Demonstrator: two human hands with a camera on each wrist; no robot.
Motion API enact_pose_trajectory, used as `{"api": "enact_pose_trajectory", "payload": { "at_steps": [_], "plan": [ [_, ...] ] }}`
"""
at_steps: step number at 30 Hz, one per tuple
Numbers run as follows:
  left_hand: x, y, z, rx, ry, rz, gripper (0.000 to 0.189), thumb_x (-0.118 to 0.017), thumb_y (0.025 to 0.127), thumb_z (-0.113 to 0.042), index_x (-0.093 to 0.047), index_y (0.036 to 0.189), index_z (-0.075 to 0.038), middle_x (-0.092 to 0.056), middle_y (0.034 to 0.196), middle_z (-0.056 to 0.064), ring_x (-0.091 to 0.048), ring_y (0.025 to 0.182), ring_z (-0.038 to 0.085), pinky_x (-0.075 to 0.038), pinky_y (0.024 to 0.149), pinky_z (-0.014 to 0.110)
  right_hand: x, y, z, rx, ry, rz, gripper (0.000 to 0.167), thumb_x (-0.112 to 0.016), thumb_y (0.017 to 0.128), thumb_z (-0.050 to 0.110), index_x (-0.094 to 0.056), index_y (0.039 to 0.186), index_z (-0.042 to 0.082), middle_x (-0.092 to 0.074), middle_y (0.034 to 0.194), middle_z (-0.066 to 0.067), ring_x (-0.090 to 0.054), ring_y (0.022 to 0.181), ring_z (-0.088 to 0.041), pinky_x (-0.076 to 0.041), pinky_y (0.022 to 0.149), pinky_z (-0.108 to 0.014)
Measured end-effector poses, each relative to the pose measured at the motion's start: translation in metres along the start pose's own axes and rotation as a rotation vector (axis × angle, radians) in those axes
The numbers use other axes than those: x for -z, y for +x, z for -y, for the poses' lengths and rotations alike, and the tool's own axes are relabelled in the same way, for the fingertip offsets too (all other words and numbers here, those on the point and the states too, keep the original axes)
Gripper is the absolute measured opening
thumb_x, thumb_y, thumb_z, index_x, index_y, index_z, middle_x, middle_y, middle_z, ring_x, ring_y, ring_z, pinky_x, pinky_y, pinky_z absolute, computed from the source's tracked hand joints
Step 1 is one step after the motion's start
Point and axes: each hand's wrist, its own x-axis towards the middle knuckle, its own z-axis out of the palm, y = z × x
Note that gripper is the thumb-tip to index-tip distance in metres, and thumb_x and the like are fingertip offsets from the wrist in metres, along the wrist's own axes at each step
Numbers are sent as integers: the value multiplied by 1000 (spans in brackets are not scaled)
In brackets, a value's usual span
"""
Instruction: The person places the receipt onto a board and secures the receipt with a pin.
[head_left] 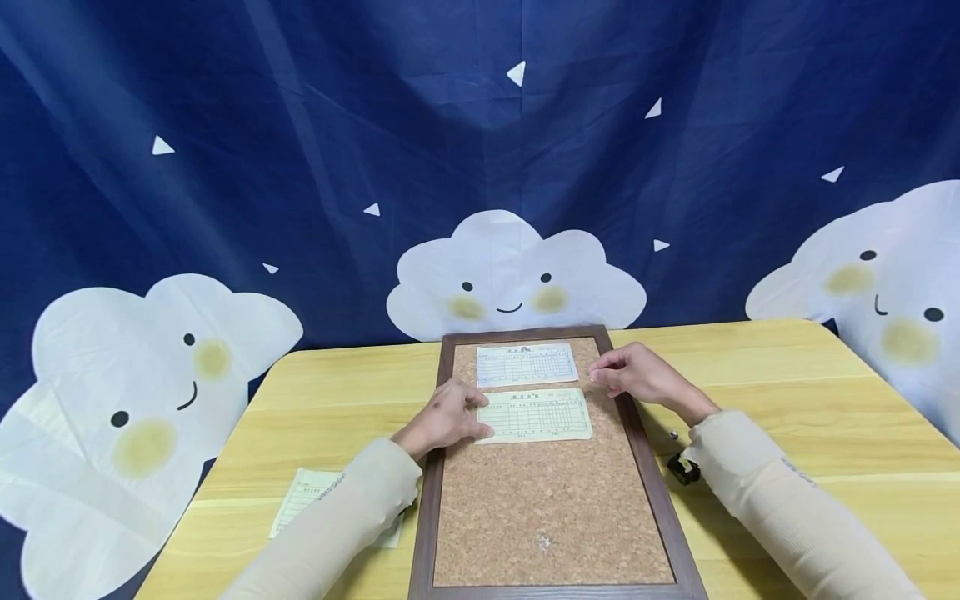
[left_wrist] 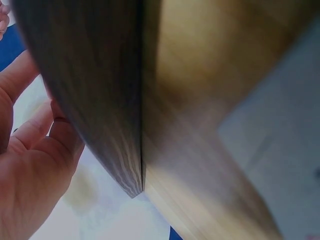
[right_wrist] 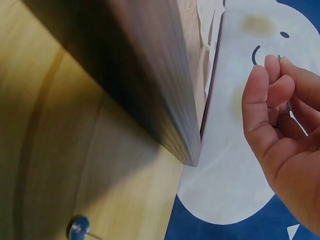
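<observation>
A brown-framed cork board (head_left: 555, 500) lies on the table with two printed slips on it. My left hand (head_left: 450, 414) rests at the left edge of the pale green slip (head_left: 534, 417), thumb and fingertips pressing its left corners. Above that lies the white-blue slip (head_left: 527, 365). Close to the right ends of both slips, my right hand (head_left: 637, 372) pinches a small thumbtack between thumb and fingertips; the fingers mostly hide it. In the right wrist view, the right hand (right_wrist: 285, 120) has its fingers curled together beside the board's frame (right_wrist: 170, 100).
More pale green slips (head_left: 302, 493) lie on the table, partly under the left sleeve. One thumbtack (right_wrist: 78, 228) sits on the table right of the board. A cluster of small shiny bits (head_left: 543, 543) is on the lower cork. A blue cloud-print curtain (head_left: 337, 125) hangs behind.
</observation>
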Motion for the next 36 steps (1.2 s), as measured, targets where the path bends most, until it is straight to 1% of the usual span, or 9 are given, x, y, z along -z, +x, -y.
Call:
{"api": "enact_pose_trajectory", "payload": {
  "at_steps": [4, 8, 14, 17, 21, 26, 30, 36],
  "plan": [
    [0, 0, 0, 7, -3, 4, 45, -92, 71, -10, -74, 111, 2, -60, 105, 7, -50, 97, 19, -45, 89, 38, -2, 2, 3, 15, 11, 6, 20, -62, 97, 2, -68, 107, -14, -71, 102, -21, -68, 86, -30, -58, 72, -35],
    [-1, 0, 1, 5, -3, 3, 45, -92, 71, -11, -74, 111, 1, -60, 103, 6, -50, 95, 18, -46, 88, 37, -4, 4, 4, 9, 9, 7, 19, -61, 98, 2, -70, 107, -12, -70, 107, -24, -68, 90, -32, -58, 72, -35],
    [-1, 1, 2, 6, -4, 10, 45, -91, 72, -11, -74, 112, 1, -59, 102, 5, -49, 94, 18, -46, 87, 36, -6, 6, 5, -2, 10, 4, 17, -62, 97, 2, -71, 104, -10, -71, 106, -21, -68, 90, -30, -58, 72, -35],
    [0, 0, 2, 1, -3, 13, 45, -91, 72, -11, -74, 112, 1, -60, 103, 4, -49, 95, 17, -45, 87, 36, -7, 8, 6, 7, 3, 7, 18, -63, 97, 4, -71, 105, -10, -71, 105, -20, -68, 88, -28, -58, 72, -36],
    [1, 0, 2, -7, -7, 12, 45, -91, 72, -11, -74, 112, 1, -60, 103, 4, -48, 95, 18, -44, 86, 36, -8, 10, 8, 21, 0, 14, 21, -64, 97, 5, -70, 108, -11, -71, 104, -21, -69, 87, -29, -58, 72, -36],
    [0, -1, 3, -11, -10, 16, 45, -91, 73, -11, -73, 112, 1, -59, 103, 5, -48, 92, 18, -45, 84, 36, -11, 13, 9, 16, 10, 26, 22, -63, 98, 5, -70, 109, -12, -71, 104, -23, -69, 89, -31, -58, 72, -36],
    [0, 0, 4, -13, -10, 17, 45, -91, 73, -12, -73, 113, 1, -60, 104, 6, -48, 92, 18, -45, 85, 36, -14, 16, 11, 9, 13, 30, 20, -63, 97, 3, -70, 108, -13, -71, 101, -22, -68, 86, -28, -58, 70, -34],
    [0, 0, 4, -13, -10, 10, 44, -91, 72, -11, -74, 111, 1, -59, 103, 6, -49, 93, 18, -45, 86, 36, -18, 20, 13, 8, -6, 35, 20, -63, 97, 4, -70, 107, -11, -71, 93, -18, -62, 72, -19, -53, 65, -30]
  ]
}}
